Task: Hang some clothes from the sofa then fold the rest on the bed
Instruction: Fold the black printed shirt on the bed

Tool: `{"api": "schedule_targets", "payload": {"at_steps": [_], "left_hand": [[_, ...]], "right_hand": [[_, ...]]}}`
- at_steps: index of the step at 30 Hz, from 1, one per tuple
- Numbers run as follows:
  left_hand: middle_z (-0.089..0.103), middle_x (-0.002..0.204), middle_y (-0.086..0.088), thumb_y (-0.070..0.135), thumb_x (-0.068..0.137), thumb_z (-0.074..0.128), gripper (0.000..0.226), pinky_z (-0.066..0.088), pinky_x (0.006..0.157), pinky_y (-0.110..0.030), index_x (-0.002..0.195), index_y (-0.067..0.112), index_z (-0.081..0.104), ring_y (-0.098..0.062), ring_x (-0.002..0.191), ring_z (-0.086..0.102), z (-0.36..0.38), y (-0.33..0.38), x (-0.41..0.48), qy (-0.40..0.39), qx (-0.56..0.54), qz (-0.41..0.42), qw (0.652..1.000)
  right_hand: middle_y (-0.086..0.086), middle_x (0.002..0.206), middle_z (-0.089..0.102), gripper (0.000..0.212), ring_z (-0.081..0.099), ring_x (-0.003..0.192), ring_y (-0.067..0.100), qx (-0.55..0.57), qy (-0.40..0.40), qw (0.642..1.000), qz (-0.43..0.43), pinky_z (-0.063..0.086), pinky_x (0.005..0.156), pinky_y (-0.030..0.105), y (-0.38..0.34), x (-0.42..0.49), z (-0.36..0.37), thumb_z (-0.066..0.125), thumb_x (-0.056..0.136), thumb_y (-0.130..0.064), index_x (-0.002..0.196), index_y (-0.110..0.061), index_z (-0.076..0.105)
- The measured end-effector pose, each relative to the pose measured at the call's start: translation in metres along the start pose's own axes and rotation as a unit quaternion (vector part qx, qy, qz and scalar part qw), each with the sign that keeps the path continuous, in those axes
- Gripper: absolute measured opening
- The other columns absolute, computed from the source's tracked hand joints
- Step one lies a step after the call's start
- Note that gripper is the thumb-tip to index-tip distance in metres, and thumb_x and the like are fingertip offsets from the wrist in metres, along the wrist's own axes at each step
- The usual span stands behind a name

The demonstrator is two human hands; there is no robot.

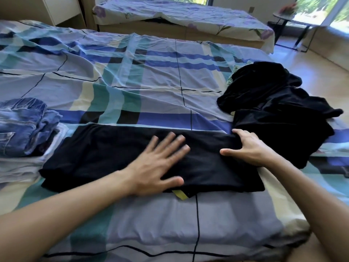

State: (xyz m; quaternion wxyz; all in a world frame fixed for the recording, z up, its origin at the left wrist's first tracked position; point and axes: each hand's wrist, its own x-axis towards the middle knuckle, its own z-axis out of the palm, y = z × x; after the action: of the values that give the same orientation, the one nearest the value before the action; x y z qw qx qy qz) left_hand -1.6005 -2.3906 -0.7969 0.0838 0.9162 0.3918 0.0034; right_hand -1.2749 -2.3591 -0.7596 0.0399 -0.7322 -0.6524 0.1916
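A black garment (105,154), folded into a long strip, lies across the near part of the bed (151,82). A yellow tag pokes out at its front edge. My left hand (160,163) lies flat on its middle with fingers spread. My right hand (249,146) grips the strip's right end, fingers curled into the cloth. A loose heap of black clothes (279,110) lies just beyond my right hand at the bed's right edge.
A stack of folded clothes with blue jeans (24,125) on top sits at the left of the bed. A second bed (188,17) stands behind, a small black side table (294,25) by the window at the far right. Wooden floor lies right.
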Motion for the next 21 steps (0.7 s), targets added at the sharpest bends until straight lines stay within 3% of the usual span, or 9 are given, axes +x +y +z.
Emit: {"api": "schedule_targets", "payload": {"at_steps": [3,5,10,13,15,17,18,21], "left_hand": [[-0.026,0.164,0.011,0.075,0.094,0.022,0.080,-0.016,0.120,-0.058,0.159,0.038,-0.008,-0.013,0.147,-0.034,0.012,0.029,0.001,-0.040,0.007,0.083,0.996],[-0.026,0.164,0.012,0.075,0.095,0.023,0.078,-0.016,0.119,-0.059,0.158,0.040,-0.007,-0.011,0.147,-0.034,0.015,0.032,0.001,-0.054,0.001,0.080,0.995],[-0.018,0.165,0.016,0.075,0.094,0.017,0.073,-0.017,0.120,-0.056,0.158,0.045,0.002,-0.004,0.147,-0.031,0.007,0.032,0.000,-0.072,-0.060,0.060,0.994],[-0.001,0.168,0.017,0.081,0.089,0.010,0.079,-0.014,0.121,-0.053,0.158,0.043,0.017,0.002,0.149,-0.020,0.004,0.037,0.002,-0.064,-0.131,0.024,0.989],[0.020,0.165,0.016,0.080,0.085,0.016,0.083,-0.006,0.125,-0.049,0.155,0.039,0.030,0.004,0.151,0.000,-0.008,0.041,0.006,-0.036,-0.228,-0.019,0.973],[0.043,0.154,0.013,0.076,0.083,0.030,0.080,0.016,0.125,-0.041,0.150,0.033,0.043,0.003,0.143,0.032,-0.026,0.046,0.011,0.017,-0.366,-0.073,0.928],[0.052,0.147,0.011,0.073,0.084,0.038,0.075,0.029,0.121,-0.039,0.145,0.031,0.048,-0.001,0.134,0.046,-0.039,0.047,0.013,0.040,-0.446,-0.097,0.889],[0.063,0.134,-0.002,0.073,0.085,0.049,0.066,0.055,0.096,-0.047,0.136,0.031,0.051,-0.025,0.112,0.067,-0.074,0.040,0.015,0.037,-0.675,-0.162,0.719]], "right_hand": [[0.008,0.107,0.076,0.060,0.072,0.101,0.024,0.162,-0.064,0.984,0.035,0.055,0.097,0.042,0.005,-0.006,-0.011,0.088,0.068,-0.046,0.116,-0.013,0.072],[0.010,0.095,0.078,0.036,0.076,0.090,0.025,0.273,-0.095,0.957,0.039,0.059,0.092,0.044,0.005,-0.012,-0.016,0.087,0.075,-0.019,0.106,-0.006,0.075],[0.016,0.113,0.074,0.045,0.071,0.108,0.033,0.399,-0.191,0.896,0.033,0.051,0.103,0.048,0.001,-0.016,-0.020,0.079,0.078,-0.001,0.120,-0.008,0.067],[0.015,0.111,0.075,0.039,0.073,0.102,0.031,0.391,-0.222,0.893,0.031,0.056,0.092,0.043,-0.010,-0.022,-0.024,0.074,0.080,0.004,0.116,-0.010,0.068],[0.018,0.105,0.075,0.032,0.075,0.089,0.029,0.401,-0.188,0.896,0.024,0.062,0.077,0.038,-0.019,-0.023,-0.030,0.070,0.081,0.007,0.110,-0.006,0.067],[0.017,0.099,0.075,0.029,0.074,0.081,0.025,0.409,-0.149,0.900,0.001,0.061,0.066,0.033,-0.035,-0.026,-0.039,0.070,0.082,0.004,0.109,-0.007,0.065],[0.015,0.097,0.074,0.030,0.073,0.080,0.023,0.426,-0.128,0.895,-0.021,0.060,0.064,0.031,-0.043,-0.025,-0.041,0.072,0.082,-0.001,0.110,-0.009,0.064],[0.004,0.086,0.073,0.043,0.069,0.077,0.013,0.525,-0.105,0.838,-0.108,0.057,0.065,0.023,-0.074,-0.033,-0.050,0.072,0.077,-0.030,0.115,-0.016,0.058]]}}
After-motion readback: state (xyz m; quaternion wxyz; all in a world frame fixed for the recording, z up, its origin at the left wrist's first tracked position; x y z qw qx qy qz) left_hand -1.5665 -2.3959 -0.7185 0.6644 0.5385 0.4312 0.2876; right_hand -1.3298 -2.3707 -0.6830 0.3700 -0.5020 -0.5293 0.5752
